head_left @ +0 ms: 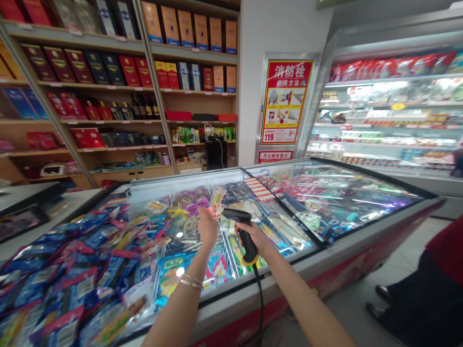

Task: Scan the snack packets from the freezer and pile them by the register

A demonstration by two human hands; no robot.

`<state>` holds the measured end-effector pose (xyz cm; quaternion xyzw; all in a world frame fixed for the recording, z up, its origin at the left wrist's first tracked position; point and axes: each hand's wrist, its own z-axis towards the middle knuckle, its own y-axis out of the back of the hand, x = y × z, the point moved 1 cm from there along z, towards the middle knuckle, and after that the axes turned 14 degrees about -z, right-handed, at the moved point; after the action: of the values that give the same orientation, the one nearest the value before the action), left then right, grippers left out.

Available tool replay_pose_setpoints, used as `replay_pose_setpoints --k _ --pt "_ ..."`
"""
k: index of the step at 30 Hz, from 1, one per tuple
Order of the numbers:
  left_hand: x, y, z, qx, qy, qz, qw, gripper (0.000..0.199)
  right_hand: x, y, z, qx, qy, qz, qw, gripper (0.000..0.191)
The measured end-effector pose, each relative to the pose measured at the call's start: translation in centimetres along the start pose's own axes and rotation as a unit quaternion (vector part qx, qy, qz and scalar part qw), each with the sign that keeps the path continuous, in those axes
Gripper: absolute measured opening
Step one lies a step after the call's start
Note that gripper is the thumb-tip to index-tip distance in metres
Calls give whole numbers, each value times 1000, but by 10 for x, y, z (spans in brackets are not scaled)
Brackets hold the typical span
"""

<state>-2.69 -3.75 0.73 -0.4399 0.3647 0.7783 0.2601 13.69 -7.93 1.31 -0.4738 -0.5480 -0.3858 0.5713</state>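
My left hand (208,229) pinches a small clear-and-red wrapped packet (216,200) and holds it up over the chest freezer. In my right hand (257,237) is a black barcode scanner (247,241), its fingers wrapped around the handle. The scanner's head points left toward the packet, close to it but apart. A black cable (259,299) hangs from the handle's base past the freezer's front edge. Beneath both hands, colourful ice cream packs (217,265) show in the freezer through its glass. What is printed on the held packet is too blurred to read.
A heap of blue-and-pink packets (83,270) covers the freezer's left end. Shelves of boxed bottles (154,72) stand behind, beside a red fire-hydrant sign (287,101). A lit display cooler (390,115) is at right. A person in dark trousers (415,294) stands at the right edge.
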Motion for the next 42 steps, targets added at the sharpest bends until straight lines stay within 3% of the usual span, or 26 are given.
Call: replay_pose_setpoints --k 10,15,23,27,31,37,42 --pt "-2 -2 -2 -11 -14 25 1000 28 2 -1 -1 0 -7 -2 1000 35" --pt "-4 -1 -3 -3 -28 -9 1000 23 2 -1 -2 -3 -1 -10 1000 35" --pt "-10 3 -6 -8 -5 -10 1000 20 2 -1 0 -5 -20 37 999 30" --pt "-10 20 3 -20 20 -9 1000 19 6 -8 -3 -9 -46 87 995 24" --pt "4 48 9 -17 39 -28 999 12 6 -28 -10 16 -78 112 991 21" --pt "29 88 -16 -3 23 -95 995 4 3 -60 -35 34 -121 112 986 16" --pt "33 98 -33 11 -17 -72 997 3 -1 -68 -54 -6 -111 70 991 12"
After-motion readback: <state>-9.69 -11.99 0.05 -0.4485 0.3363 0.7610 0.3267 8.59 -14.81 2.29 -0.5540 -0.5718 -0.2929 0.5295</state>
